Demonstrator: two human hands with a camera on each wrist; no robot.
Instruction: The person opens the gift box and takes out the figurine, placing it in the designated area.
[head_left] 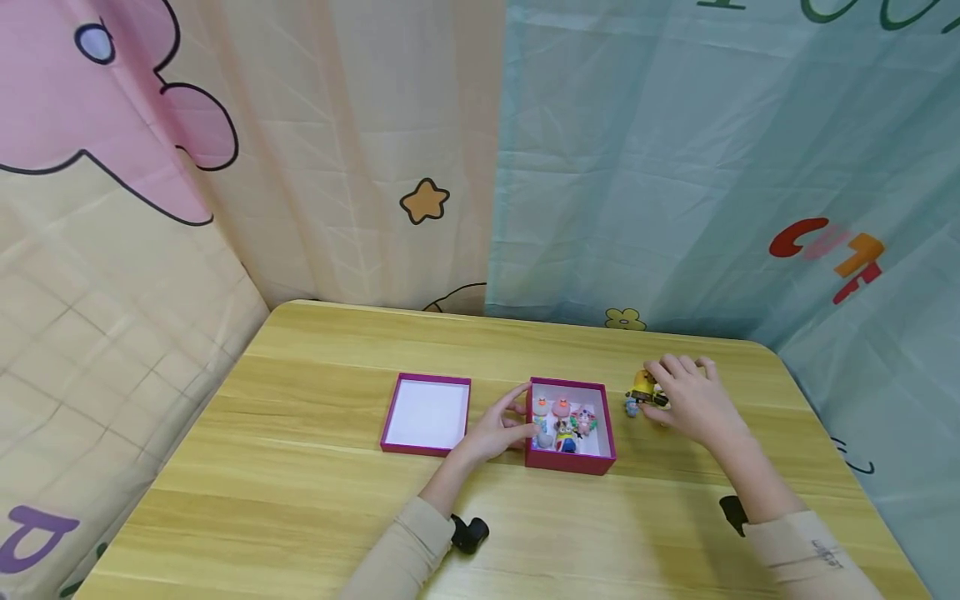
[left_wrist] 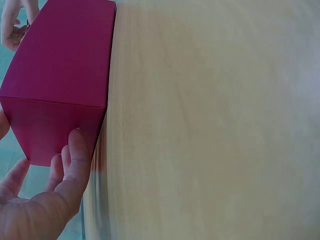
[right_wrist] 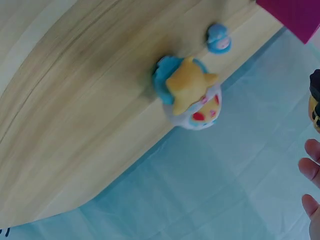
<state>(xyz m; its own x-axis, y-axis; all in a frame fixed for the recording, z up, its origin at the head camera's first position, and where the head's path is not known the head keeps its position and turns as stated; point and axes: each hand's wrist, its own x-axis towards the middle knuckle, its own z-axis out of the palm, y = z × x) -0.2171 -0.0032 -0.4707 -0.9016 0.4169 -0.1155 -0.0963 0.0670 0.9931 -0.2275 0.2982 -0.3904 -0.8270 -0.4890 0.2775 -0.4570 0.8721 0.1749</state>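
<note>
My left hand (head_left: pixel 491 429) rests against the left wall of an open magenta box (head_left: pixel 570 463), its fingertips touching that side. The left wrist view shows these fingers (left_wrist: pixel 77 155) spread over the box's end wall. Inside the box lie several small toy figurines (head_left: pixel 566 437), pink, grey and multicoloured. To the right of the box, my right hand (head_left: pixel 693 400) holds a yellow and black figurine (head_left: pixel 643 385) by its fingers. That figurine (right_wrist: pixel 315 100) shows only partly in the right wrist view. A tiny blue figurine (head_left: pixel 632 407) stands just below it on the table.
The box's lid (head_left: pixel 427 414), white inside with a magenta rim, lies left of the box. A star-headed figurine (right_wrist: pixel 192 92) in blue and white stands on the wooden table (head_left: pixel 315 400), near the tiny blue one. Curtains (head_left: pixel 360 167) hang behind the table.
</note>
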